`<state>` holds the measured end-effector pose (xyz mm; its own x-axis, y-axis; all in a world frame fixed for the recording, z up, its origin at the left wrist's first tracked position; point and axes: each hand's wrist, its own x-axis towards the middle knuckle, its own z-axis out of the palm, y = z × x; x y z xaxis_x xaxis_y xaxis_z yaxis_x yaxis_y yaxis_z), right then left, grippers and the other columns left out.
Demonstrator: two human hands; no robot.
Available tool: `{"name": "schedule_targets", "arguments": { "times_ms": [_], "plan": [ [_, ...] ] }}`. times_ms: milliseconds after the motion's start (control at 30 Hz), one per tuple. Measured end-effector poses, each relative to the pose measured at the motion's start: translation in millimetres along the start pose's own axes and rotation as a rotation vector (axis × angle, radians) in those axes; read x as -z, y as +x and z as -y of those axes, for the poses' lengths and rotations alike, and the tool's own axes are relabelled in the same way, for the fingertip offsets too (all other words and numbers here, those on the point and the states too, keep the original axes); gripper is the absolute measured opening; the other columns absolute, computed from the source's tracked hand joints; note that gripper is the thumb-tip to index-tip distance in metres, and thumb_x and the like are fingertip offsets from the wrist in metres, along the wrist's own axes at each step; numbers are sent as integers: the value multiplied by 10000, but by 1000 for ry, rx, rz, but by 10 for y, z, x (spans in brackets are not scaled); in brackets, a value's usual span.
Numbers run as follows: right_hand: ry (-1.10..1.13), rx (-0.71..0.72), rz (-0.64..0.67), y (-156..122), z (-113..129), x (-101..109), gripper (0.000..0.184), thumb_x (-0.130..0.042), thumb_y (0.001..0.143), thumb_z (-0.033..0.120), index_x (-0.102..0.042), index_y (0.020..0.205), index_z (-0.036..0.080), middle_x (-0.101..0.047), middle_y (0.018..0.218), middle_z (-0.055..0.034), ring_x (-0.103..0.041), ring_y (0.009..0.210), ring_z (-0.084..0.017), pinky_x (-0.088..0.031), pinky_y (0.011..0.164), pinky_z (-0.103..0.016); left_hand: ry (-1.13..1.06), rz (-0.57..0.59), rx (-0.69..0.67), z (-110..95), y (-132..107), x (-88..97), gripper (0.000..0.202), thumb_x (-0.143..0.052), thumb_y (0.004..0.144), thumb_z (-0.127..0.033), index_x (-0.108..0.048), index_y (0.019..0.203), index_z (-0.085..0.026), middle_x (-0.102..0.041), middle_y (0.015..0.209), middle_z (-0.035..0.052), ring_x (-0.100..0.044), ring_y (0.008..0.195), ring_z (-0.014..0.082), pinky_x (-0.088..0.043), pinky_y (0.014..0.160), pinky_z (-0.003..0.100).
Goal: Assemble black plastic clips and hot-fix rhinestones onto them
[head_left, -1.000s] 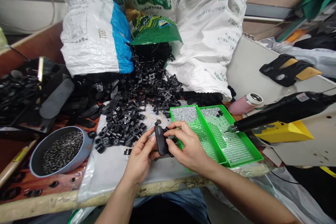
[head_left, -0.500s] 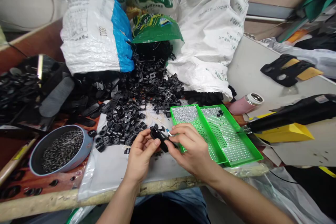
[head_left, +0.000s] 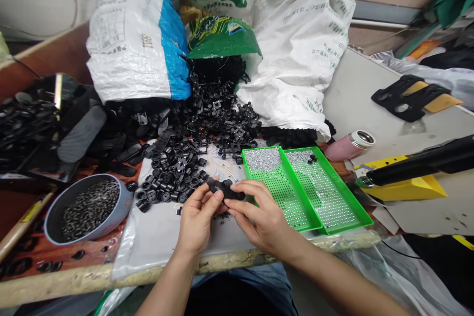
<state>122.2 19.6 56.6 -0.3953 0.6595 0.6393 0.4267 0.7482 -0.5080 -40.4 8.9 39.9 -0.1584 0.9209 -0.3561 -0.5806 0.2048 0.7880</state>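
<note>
Black moulded plastic part [head_left: 224, 188] is held clamped between the fingertips of left hand [head_left: 198, 222] and right hand [head_left: 262, 212], fingers closed together on it, above white plastic sheet [head_left: 155, 242]. Bright green perforated trays [head_left: 344, 182] are just right; loose pile of black plastic parts [head_left: 166, 180] is just left.

I'm holding a small black molded plastic piece [head_left: 225, 188] up between the fingertips of my left hand [head_left: 198, 221] and right hand [head_left: 261, 215], lying roughly level and crosswise above the white plastic sheet [head_left: 155, 237], its rounded end showing to the left and the rest partly hidden behind my fingers.
</note>
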Motion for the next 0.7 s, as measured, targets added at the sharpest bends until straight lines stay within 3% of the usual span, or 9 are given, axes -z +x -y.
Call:
{"name": "schedule_targets", "arguments": {
  "times_ms": [100,200,267,367,433,533,600,700],
  "plan": [
    [123,-275,-47,-46,-57,-25,328,-748,849,233,-651,1163,219,-666,1179,-128,-671,1060,-250,-624,875,-430,82,51,-64,21,-14,18,466,-867,728,-386,-752,1137,-193,-787,1028,67,-734,915,194,-600,776,259],
    [414,-543,134,-73,-167,-44,294,-763,840,314,-680,1098,201,-748,975,-66,-731,801,-186,-641,711,-324,163,110,-139,30,-54,27,434,-803,812,-375,-734,1205,-205,-775,1137,85,-716,1063,234,-553,953,317],
    [582,-594,236,-77,-243,-29,199,-723,874,320,-711,1027,194,-769,894,-39,-747,768,-174,-640,707,-304,210,148,-168,12,-90,33,412,-777,840,-371,-733,1219,-216,-773,1161,92,-701,1120,253,-516,1023,346],
    [526,-520,211,-56,-337,74,159,-720,876,274,-739,1014,199,-786,951,-55,-758,860,-189,-639,765,-322,275,206,-157,-75,-122,76,395,-777,843,-343,-742,1225,-248,-743,1254,89,-660,1209,253,-492,1051,319],
    [370,-373,221,-18,-381,189,194,-691,882,202,-741,1068,216,-787,996,-59,-751,910,-194,-636,799,-342,272,289,-46,-167,-115,131,378,-794,821,-335,-766,1189,-255,-743,1252,90,-688,1155,254,-529,998,316],
    [211,-92,310,67,-412,353,304,-591,914,117,-712,1169,229,-781,1066,-61,-735,990,-197,-633,850,-367,162,443,247,-309,-79,209,358,-774,820,-411,-792,1113,-206,-799,985,120,-760,885,260,-603,829,372],
    [165,41,355,128,-410,417,319,-550,938,97,-698,1195,213,-776,1087,-72,-728,1006,-196,-634,858,-370,135,473,375,-373,-58,226,324,-785,817,-408,-792,1048,-181,-790,830,111,-764,754,237,-603,711,325],
    [151,118,385,195,-396,454,314,-532,955,86,-694,1199,198,-771,1097,-84,-726,999,-193,-634,853,-369,123,487,475,-403,-57,200,259,-862,750,-300,-773,967,-190,-773,798,72,-754,660,188,-555,608,226]
  ]
}}
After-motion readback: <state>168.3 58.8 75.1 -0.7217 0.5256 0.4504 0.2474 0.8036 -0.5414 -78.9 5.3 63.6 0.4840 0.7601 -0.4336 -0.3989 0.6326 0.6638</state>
